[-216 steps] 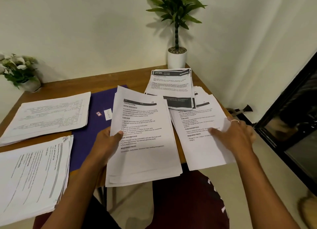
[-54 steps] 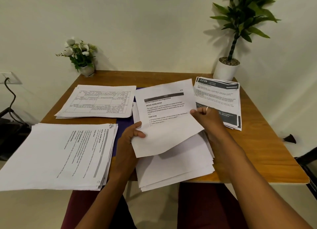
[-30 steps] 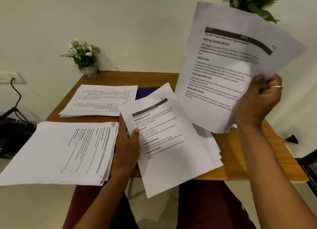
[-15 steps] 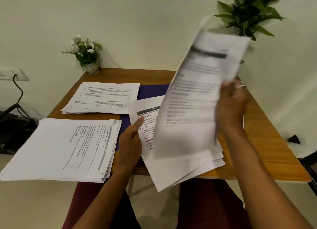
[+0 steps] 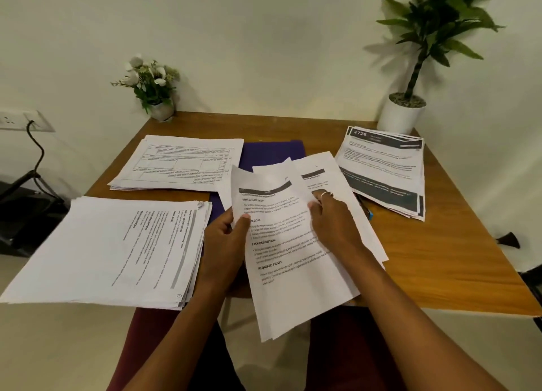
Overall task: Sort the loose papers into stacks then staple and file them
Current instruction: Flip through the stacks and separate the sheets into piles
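My left hand (image 5: 227, 245) grips the left edge of a loose bundle of printed sheets (image 5: 289, 261), thumb on top, at the table's front edge. My right hand (image 5: 334, 223) rests on the same bundle from the right, fingers curled at the top sheet's edge. Under it lie more loose sheets (image 5: 328, 170). Sorted stacks lie around: a thick stack (image 5: 117, 250) at front left, a table-form stack (image 5: 181, 163) at back left, a dark-banded stack (image 5: 384, 167) at back right.
A purple folder (image 5: 269, 153) lies under the papers mid-table. A small flower pot (image 5: 159, 109) stands at the back left corner, a tall potted plant (image 5: 401, 115) at the back right. A blue-tipped object (image 5: 368, 213) peeks out beside the loose sheets. The wooden table (image 5: 440, 258) shows at right.
My right hand lifted one sheet high, then brought it down onto the bundle that my left hand grips. The sheet now lies on top of that bundle.
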Demonstrator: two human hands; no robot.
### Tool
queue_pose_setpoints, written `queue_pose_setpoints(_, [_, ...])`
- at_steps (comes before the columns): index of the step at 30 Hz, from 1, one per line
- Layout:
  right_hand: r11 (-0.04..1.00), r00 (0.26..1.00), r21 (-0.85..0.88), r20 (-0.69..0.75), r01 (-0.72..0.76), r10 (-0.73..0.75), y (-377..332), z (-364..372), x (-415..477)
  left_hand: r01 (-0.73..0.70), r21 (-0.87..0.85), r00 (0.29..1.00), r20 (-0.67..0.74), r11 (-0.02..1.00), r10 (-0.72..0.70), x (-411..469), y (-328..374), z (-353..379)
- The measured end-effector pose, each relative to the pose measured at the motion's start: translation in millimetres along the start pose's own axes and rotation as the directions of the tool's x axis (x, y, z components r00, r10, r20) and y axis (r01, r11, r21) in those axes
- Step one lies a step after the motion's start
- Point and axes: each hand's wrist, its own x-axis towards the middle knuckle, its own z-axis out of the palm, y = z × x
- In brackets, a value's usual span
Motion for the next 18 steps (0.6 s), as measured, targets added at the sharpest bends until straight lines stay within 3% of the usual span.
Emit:
queue_pose_setpoints(3, [0.993,0.995,0.117,-0.1,-0.012,0.024,5.3,-8.7,12.3,0.009,0.072,0.999,-0.043,0.997,-0.006,3.8,-7.3,-1.2])
queue_pose_setpoints(6, [0.998,0.967,0.047,-0.248,-0.042,0.052,19.8,-17.4,30.0,-0.01,0.124,0.999,-0.052,0.992,0.016,3.4,-8.2,-1.9])
queue_pose_setpoints(10, [0.992,0.977,-0.031,-0.181,-0.121,0.114,30.6,-20.5,39.9,-0.035,0.166,0.998,-0.044,0.985,0.043,1.8,-7.1,-0.9])
queue_pose_setpoints(14, [0.99,0.982,-0.094,-0.163,-0.108,0.092,29.2,-18.1,38.5,-0.039,0.185,0.998,-0.044,0.982,0.048,3.7,-8.6,-0.3])
queue_pose_setpoints(18, [0.992,0.98,0.039,-0.159,-0.117,0.122,29.9,-14.8,41.4,-0.044,0.215,0.997,-0.046,0.976,0.055,4.6,-9.3,0.8])
